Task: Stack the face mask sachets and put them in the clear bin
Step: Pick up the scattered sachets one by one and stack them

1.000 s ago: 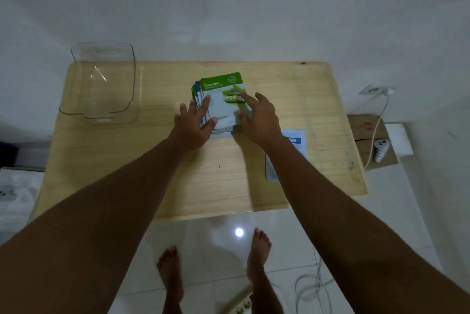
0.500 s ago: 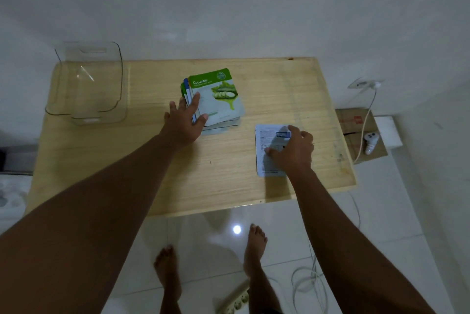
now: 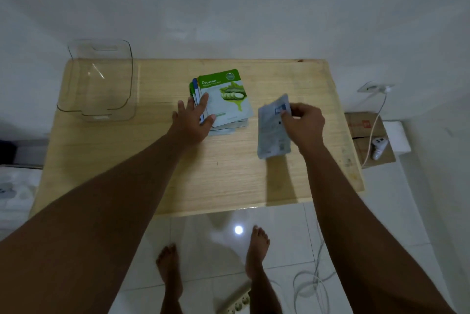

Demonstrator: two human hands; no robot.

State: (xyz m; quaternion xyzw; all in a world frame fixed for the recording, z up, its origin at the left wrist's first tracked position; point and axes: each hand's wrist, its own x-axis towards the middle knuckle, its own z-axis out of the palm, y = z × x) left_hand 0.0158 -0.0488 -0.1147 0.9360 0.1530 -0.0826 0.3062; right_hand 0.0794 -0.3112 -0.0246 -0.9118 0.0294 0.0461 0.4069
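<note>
A stack of face mask sachets (image 3: 229,100) lies mid-table, a green cucumber sachet on top. My left hand (image 3: 192,120) rests flat on the stack's left edge, fingers spread. My right hand (image 3: 302,125) grips a pale grey-blue sachet (image 3: 269,133) by its upper right part and holds it tilted, lifted off the table to the right of the stack. The clear bin (image 3: 101,82) stands at the table's far left corner, with nothing in it.
The wooden table (image 3: 229,176) ends at a near edge above white floor tiles. A cardboard box (image 3: 366,135) with a white device and a cable sits on the floor at the right. My bare feet and a power strip (image 3: 236,303) are below.
My right hand has picked the pale sachet up off the table and tilted it toward the stack. My left hand stays on the stack.
</note>
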